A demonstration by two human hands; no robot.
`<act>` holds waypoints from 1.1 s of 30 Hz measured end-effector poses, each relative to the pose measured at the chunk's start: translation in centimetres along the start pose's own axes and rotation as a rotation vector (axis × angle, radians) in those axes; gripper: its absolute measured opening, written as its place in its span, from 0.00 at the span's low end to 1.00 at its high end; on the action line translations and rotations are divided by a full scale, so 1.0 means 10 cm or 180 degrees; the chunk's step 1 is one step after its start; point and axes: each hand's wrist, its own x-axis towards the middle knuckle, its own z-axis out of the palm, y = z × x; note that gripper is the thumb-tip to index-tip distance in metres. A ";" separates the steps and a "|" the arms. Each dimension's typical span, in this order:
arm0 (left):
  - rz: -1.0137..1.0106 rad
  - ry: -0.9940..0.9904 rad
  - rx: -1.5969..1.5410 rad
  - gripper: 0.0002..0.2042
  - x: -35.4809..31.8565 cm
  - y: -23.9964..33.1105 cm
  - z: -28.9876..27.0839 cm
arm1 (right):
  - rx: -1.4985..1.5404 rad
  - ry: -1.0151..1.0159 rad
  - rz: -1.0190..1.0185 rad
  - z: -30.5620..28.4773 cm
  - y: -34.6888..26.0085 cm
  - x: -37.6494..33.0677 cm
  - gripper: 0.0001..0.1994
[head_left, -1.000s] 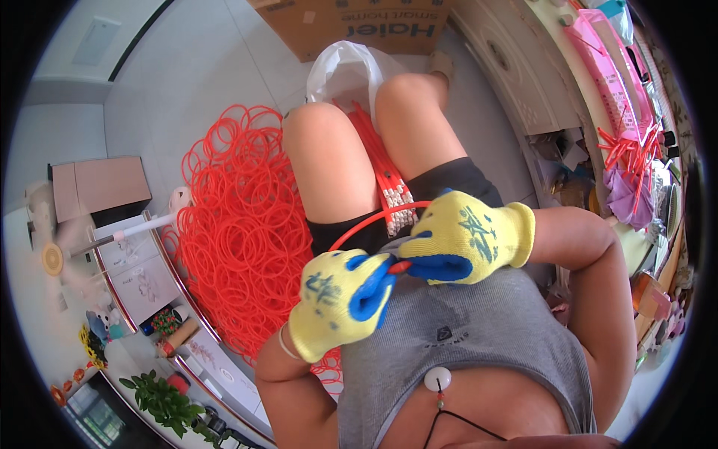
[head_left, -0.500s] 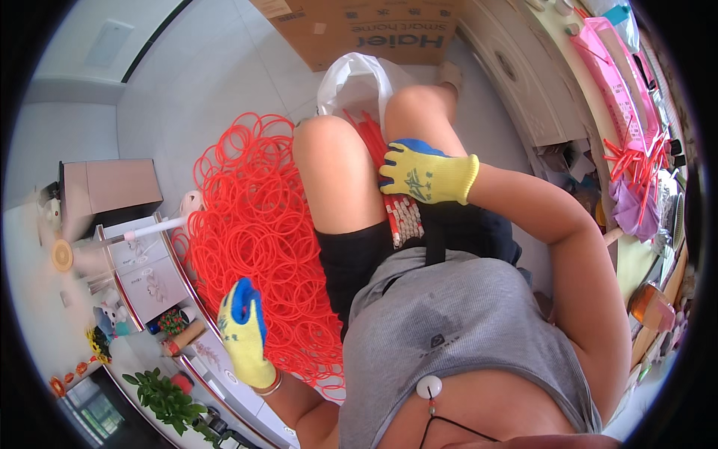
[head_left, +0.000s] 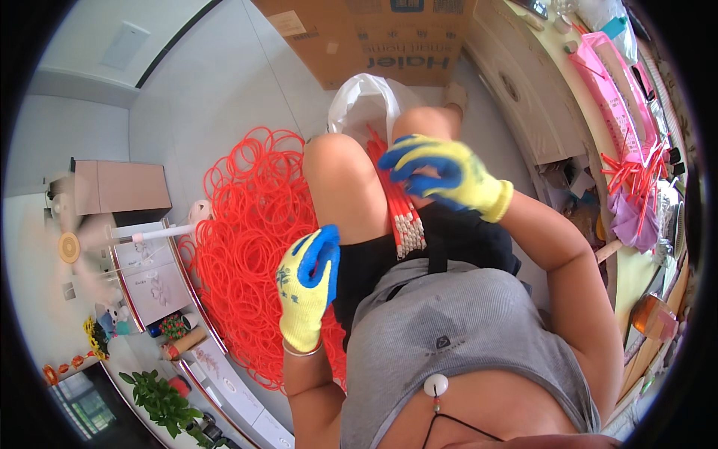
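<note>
Both hands wear yellow knit gloves with blue-coated palms and fingers. My right hand (head_left: pixel 452 176) is just above the bundle of thin red tubes (head_left: pixel 396 191), its fingers apart and somewhat blurred, holding nothing I can see. The bundle lies between my thighs, its white ends (head_left: pixel 409 233) toward my waist. My left hand (head_left: pixel 309 277) is beside my left thigh, at the edge of the red heap. Its fingers curl in and their tips meet the thumb; whatever may be between them cannot be made out.
A large heap of red tubing loops (head_left: pixel 254 262) covers the floor at my left. Ahead stand a white plastic bag (head_left: pixel 364 97) and a cardboard box (head_left: pixel 374 45). A fan (head_left: pixel 71 247) is at far left. The counter at right bears a pink basket (head_left: pixel 609 97) and red tube pieces (head_left: pixel 636 176).
My right hand has lifted off the bundle and opened, uncovering more tubes. My left hand has moved up and right, from over the heap to beside my thigh. The view has shifted slightly.
</note>
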 end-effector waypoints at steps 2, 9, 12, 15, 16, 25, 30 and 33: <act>-0.0370 -0.0212 -0.0734 0.13 0.02 0.07 0.14 | 0.1202 0.0455 0.0096 -0.28 -0.37 0.10 0.11; -0.0827 -0.1777 -0.2906 0.23 0.17 0.35 0.64 | 0.3242 0.1284 -0.1485 -1.84 -1.12 -0.30 0.18; -0.1485 -0.1839 -0.4213 0.27 0.30 0.09 0.96 | 0.3388 0.2026 -0.1831 -2.38 -1.16 -0.75 0.19; -0.1704 -0.1357 -0.5427 0.25 0.45 -0.09 1.15 | 0.4086 0.2018 -0.1871 -2.36 -1.01 -1.06 0.13; -0.1516 -0.1092 -0.5639 0.25 0.51 -0.19 1.19 | 0.4407 0.2093 -0.1807 -2.37 -0.90 -1.17 0.14; -0.0334 -0.0078 -0.5516 0.16 0.91 -0.77 0.79 | 0.3832 0.2649 -0.1609 -1.62 -0.06 -1.21 0.17; 0.0015 -0.0025 -0.5424 0.17 0.88 -0.83 0.55 | 0.3768 0.2299 -0.1481 -1.37 -0.10 -0.79 0.14; 0.0272 0.0062 -0.5473 0.17 0.91 -0.73 0.47 | 0.4160 0.2017 -0.1568 -1.33 -0.10 -0.67 0.14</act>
